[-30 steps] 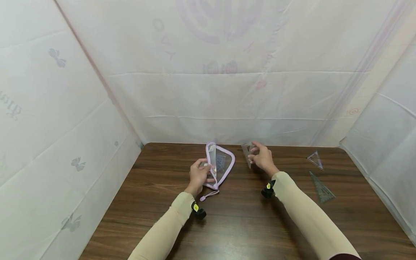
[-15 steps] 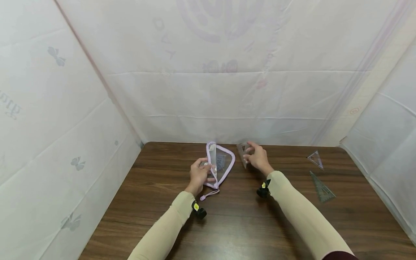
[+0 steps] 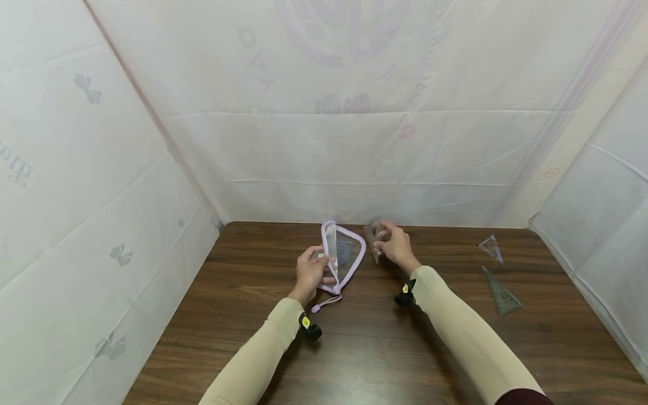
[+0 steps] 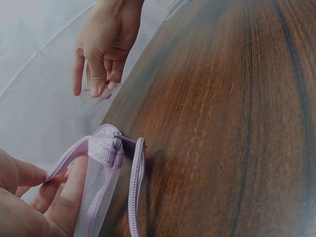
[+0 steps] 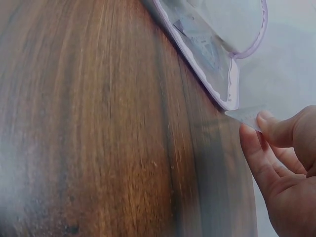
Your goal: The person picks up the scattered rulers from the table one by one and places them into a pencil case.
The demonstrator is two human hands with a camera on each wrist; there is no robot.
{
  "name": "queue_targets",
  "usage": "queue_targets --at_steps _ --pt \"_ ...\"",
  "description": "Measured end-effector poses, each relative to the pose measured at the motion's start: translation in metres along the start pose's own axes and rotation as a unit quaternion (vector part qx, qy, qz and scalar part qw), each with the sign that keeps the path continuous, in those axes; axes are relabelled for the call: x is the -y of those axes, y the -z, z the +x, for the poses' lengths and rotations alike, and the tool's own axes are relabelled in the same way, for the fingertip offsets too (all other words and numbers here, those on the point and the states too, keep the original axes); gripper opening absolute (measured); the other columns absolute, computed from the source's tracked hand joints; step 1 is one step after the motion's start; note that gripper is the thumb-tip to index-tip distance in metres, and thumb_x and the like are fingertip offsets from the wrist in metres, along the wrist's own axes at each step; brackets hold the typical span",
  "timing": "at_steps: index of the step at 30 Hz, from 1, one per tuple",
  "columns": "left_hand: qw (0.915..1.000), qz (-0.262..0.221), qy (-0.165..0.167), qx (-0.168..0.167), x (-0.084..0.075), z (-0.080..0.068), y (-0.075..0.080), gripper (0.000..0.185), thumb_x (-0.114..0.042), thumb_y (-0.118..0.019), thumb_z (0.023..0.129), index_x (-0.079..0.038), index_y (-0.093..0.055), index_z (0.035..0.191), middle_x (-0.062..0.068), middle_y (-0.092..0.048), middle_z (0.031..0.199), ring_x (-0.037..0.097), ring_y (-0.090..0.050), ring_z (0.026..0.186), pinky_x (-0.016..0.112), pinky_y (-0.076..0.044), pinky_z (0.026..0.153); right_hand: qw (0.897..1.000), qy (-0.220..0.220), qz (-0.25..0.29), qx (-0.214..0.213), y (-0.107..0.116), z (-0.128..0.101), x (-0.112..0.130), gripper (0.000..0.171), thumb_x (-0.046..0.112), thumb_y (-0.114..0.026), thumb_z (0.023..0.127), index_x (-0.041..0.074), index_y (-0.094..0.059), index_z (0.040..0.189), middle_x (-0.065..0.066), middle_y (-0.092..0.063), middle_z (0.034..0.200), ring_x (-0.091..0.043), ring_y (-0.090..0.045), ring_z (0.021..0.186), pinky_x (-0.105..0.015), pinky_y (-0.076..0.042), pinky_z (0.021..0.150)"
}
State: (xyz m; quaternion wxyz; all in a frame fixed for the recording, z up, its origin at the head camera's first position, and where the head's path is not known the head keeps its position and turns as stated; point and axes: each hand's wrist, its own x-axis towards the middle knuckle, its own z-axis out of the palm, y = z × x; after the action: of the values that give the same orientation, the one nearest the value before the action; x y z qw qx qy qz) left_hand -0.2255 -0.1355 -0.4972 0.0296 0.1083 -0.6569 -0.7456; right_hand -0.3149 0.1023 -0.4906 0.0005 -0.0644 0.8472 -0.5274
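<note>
Moved left, a clear set square [image 3: 371,239] pinched in the right hand [image 3: 398,247] now hangs just outside a lilac-trimmed mesh zipper pouch [image 3: 362,250], narrowing the gap; the left hand [image 3: 309,273] grips the pouch's edge.

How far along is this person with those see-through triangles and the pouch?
Apparently partway. Done: at least one bluish piece shows within the lilac-rimmed pouch. In hand: the right hand pinches a clear triangle next to the pouch, while the left hand holds the pouch's edge. Left: the small purplish triangle and the greenish triangle lie on the table, probably to go in too.
</note>
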Motion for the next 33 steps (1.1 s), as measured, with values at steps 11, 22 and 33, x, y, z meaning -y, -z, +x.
queue_targets --at_steps 11,22,33 --pt "1.0 0.004 0.002 -0.007 -0.001 0.0 0.0 0.025 0.004 -0.061 0.099 -0.001 -0.06 0.123 0.023 -0.076 0.1 0.026 -0.073 0.074 0.042 -0.064 0.053 1.0 -0.003 0.005 0.009 -0.012 0.001 0.007 0.069 -0.011 -0.075 0.087 0.003 -0.049 0.15 -0.019 -0.069 0.114 -0.016 -0.07 0.065 -0.031 -0.064 0.059" --pt "1.0 0.001 0.004 -0.006 0.002 0.001 0.002 0.026 0.004 -0.061 0.099 0.0 -0.06 0.124 0.024 -0.076 0.101 0.025 -0.073 0.074 0.046 -0.065 0.057 1.0 0.002 -0.009 0.009 -0.027 0.002 0.01 0.068 -0.007 -0.076 0.088 0.004 -0.051 0.149 -0.016 -0.071 0.111 -0.016 -0.069 0.06 -0.027 -0.062 0.056" --pt "1.0 -0.006 0.006 -0.003 0.001 0.001 0.003 0.025 0.002 -0.062 0.1 0.0 -0.06 0.124 0.024 -0.075 0.102 0.024 -0.073 0.073 0.045 -0.065 0.057 1.0 0.006 -0.003 0.022 -0.042 0.002 0.015 0.069 -0.008 -0.077 0.087 0.005 -0.051 0.149 -0.017 -0.072 0.111 -0.02 -0.072 0.064 -0.034 -0.065 0.06"
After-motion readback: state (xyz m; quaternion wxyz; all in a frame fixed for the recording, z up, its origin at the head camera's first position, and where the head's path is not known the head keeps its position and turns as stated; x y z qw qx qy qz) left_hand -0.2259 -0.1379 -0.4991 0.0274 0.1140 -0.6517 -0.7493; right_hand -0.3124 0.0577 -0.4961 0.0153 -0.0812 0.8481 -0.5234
